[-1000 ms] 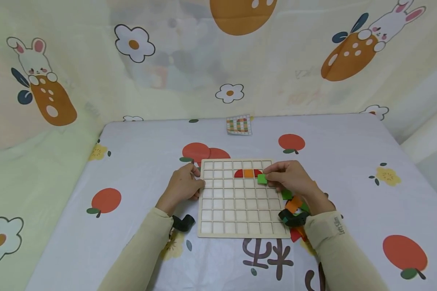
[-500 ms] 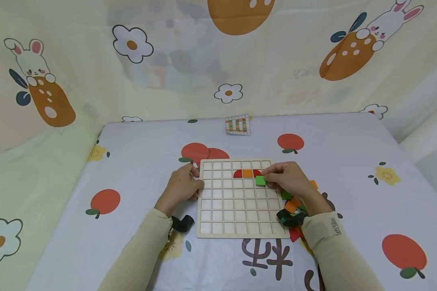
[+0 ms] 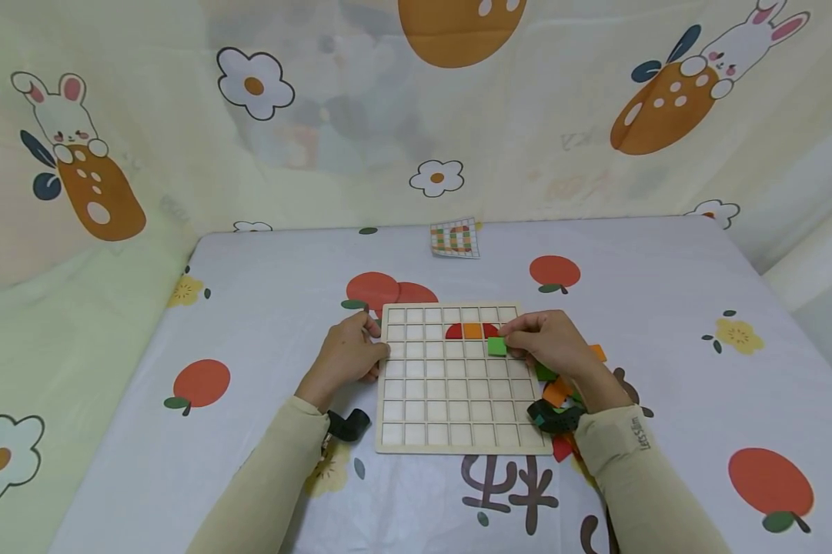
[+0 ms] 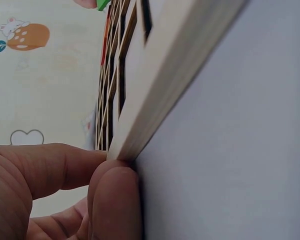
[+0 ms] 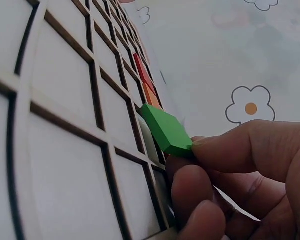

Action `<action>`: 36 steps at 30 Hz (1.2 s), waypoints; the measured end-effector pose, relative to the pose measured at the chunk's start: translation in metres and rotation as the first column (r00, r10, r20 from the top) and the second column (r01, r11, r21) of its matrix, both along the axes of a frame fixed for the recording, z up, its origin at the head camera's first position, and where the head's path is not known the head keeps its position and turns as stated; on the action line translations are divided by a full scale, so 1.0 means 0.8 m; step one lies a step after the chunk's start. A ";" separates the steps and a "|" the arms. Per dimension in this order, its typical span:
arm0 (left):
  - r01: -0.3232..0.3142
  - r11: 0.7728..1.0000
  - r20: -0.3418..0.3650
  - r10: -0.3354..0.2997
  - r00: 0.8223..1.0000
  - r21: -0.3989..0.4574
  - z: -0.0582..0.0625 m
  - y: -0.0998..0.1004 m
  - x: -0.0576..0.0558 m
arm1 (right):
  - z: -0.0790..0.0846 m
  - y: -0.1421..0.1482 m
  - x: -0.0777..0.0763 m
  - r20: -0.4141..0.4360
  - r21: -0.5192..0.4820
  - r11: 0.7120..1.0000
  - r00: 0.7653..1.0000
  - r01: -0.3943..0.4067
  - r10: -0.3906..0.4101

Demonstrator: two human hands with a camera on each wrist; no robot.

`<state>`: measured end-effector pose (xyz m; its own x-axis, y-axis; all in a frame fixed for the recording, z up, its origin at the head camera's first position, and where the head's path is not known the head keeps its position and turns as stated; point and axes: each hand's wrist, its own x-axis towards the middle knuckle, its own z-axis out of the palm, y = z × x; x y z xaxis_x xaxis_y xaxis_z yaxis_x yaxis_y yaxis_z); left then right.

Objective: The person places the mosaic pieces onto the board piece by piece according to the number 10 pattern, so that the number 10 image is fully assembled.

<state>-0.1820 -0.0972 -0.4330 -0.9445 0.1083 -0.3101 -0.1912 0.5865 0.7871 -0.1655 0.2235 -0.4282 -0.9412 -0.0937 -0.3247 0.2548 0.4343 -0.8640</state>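
Observation:
A pale wooden grid board [image 3: 435, 391] lies flat on the table. In its upper rows sit a red quarter-round tile [image 3: 453, 331], an orange square tile [image 3: 472, 331] and another red tile [image 3: 489, 331], side by side. My right hand [image 3: 550, 338] pinches a green square tile [image 5: 167, 131] by one edge, just below the right-hand red tile. In the right wrist view that green tile is tilted over a cell. At the board's left edge, my left hand [image 3: 346, 352] rests; in the left wrist view its thumb and fingers [image 4: 115, 202] touch the frame's corner.
Loose green, orange and red tiles [image 3: 559, 390] lie in a heap right of the board, partly hidden by my right wrist. A small card with a coloured grid pattern [image 3: 455, 238] lies at the back of the table. A patterned curtain [image 3: 346, 138] hangs behind.
My right hand and the green tile have shifted slightly down and toward the left, onto the cell below the red tile. My left hand and the board stay put.

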 end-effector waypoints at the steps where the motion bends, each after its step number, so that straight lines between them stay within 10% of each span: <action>1: 0.000 1.000 -0.001 0.000 1.000 -0.001 0.000 0.000 0.000 | 0.000 0.000 0.000 -0.004 0.003 1.000 1.000 -0.004 0.004; 24: -0.002 1.000 -0.005 0.002 1.000 0.006 0.000 0.000 0.003 | 0.007 0.004 0.005 -0.046 -0.012 1.000 0.999 -0.017 0.016; 36: 0.007 1.000 -0.008 -0.007 1.000 -0.023 0.002 0.003 0.003 | 0.024 0.049 0.039 0.031 0.273 0.958 0.996 -0.093 0.088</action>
<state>-0.1792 -0.0947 -0.4315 -0.9464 0.1080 -0.3045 -0.1804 0.6054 0.7752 -0.1343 0.2630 -0.4094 -0.9265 -0.0834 -0.3670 0.2183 0.6753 -0.7045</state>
